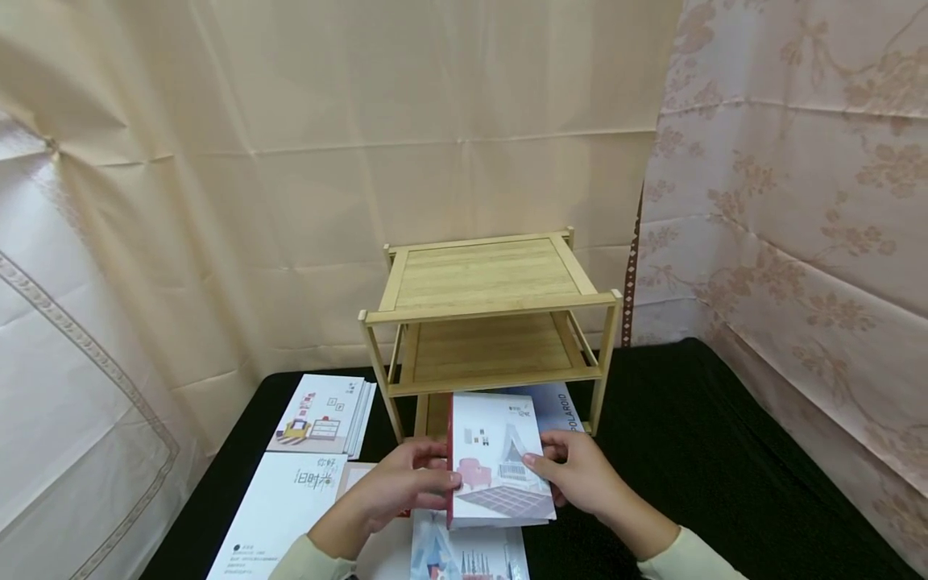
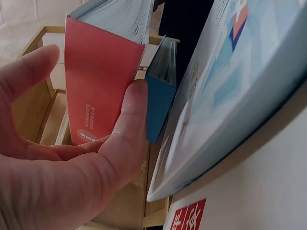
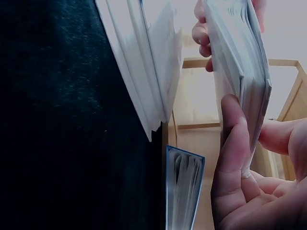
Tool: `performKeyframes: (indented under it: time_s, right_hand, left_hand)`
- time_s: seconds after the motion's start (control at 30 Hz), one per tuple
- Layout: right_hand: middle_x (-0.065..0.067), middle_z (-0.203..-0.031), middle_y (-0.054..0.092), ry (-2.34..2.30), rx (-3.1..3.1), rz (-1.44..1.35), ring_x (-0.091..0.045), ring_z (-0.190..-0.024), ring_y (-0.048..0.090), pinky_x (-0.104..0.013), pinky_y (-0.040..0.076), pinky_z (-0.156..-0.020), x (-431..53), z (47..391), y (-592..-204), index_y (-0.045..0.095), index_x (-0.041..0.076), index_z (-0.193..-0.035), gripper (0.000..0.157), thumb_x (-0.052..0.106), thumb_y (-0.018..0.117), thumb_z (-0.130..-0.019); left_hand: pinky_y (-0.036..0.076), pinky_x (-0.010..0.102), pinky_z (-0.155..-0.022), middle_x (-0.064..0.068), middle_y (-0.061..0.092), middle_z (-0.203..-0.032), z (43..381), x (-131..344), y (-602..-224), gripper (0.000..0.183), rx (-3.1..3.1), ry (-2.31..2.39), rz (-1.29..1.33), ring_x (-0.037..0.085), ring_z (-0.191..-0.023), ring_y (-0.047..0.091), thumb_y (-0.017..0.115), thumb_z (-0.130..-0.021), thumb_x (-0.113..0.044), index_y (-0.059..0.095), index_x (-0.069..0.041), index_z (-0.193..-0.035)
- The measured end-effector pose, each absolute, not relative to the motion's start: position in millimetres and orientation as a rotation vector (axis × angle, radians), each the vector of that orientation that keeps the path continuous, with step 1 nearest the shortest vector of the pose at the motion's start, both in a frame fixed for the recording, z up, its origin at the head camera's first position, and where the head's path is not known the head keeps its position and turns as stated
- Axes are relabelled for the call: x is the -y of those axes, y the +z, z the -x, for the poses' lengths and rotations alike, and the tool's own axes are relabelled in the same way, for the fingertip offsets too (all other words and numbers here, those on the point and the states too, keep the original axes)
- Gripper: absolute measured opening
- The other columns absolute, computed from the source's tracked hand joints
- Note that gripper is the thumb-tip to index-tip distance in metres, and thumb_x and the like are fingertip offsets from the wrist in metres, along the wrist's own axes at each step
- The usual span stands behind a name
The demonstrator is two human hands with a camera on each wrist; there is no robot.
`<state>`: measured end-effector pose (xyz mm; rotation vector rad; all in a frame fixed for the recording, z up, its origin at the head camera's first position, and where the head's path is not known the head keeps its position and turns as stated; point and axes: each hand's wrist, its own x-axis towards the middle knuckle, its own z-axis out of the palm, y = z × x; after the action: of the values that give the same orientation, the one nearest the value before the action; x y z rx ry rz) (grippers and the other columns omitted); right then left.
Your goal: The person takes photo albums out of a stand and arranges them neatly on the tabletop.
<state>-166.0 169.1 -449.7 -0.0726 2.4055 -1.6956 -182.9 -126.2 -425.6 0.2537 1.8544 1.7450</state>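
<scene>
A book with a red spine and an illustrated white cover (image 1: 500,459) is held up in front of the wooden rack. My left hand (image 1: 399,487) grips its spine side, fingers reaching under the red spine (image 2: 98,76). On the opposite side my right hand (image 1: 583,475) pinches the pages' edge, thumb on the cover and fingers beneath. Behind it lies a blue book marked POLAROID (image 1: 554,403), at the rack's lowest level; its pages (image 3: 184,184) show in the right wrist view. Below the held book are light-blue illustrated books (image 1: 471,552).
The tiered wooden rack (image 1: 493,270) stands on a black cloth (image 1: 674,451). To the left lie a stack of illustrated books (image 1: 319,415) and a large white book (image 1: 283,515). A beige curtain (image 1: 326,161) hangs behind, and a floral one (image 1: 812,201) hangs on the right.
</scene>
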Motion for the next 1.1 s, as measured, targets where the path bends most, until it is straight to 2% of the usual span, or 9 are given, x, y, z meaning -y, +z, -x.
performKeyframes:
  time_s: [0.3,0.53,0.77,1.1]
  right_hand:
    - [-0.009,-0.094,0.069,-1.667,-2.391,0.024,-0.022,-0.063,0.069,-0.038,0.060,-0.052,-187,150,-449,0.059,-0.002,-0.137,0.061,0.033,0.078,-0.091]
    - [-0.009,-0.094,0.069,-1.665,-2.366,0.018,-0.023,-0.064,0.069,-0.037,0.060,-0.052,-200,138,-452,0.058,-0.004,-0.136,0.062,0.033,0.078,-0.091]
    - [-0.009,-0.095,0.070,-1.638,-2.329,-0.031,-0.024,-0.069,0.071,-0.038,0.062,-0.056,-212,129,-456,0.055,-0.006,-0.139,0.069,0.035,0.079,-0.089]
    - [-0.008,-0.098,0.070,-1.584,-2.333,-0.128,-0.024,-0.072,0.071,-0.039,0.062,-0.059,-222,117,-460,0.055,-0.004,-0.139,0.069,0.035,0.079,-0.088]
  left_hand:
    - [0.065,0.040,-0.081,0.012,0.074,-0.111,177,116,-426,0.057,-1.961,1.632,-0.305,0.024,-0.094,0.075,0.072,-0.096,-0.022,0.051,0.011,-0.139]
    - [0.064,0.035,-0.071,0.009,0.074,-0.100,172,103,-434,0.053,-2.033,1.534,-0.286,0.023,-0.086,0.075,0.073,-0.096,-0.024,0.056,0.006,-0.136]
    - [0.064,0.037,-0.073,0.009,0.075,-0.097,164,94,-434,0.050,-2.014,1.498,-0.308,0.022,-0.084,0.074,0.074,-0.095,-0.022,0.058,0.007,-0.132]
    - [0.064,0.035,-0.067,0.010,0.077,-0.090,156,81,-440,0.042,-2.009,1.505,-0.376,0.021,-0.078,0.074,0.076,-0.090,-0.014,0.063,0.009,-0.123]
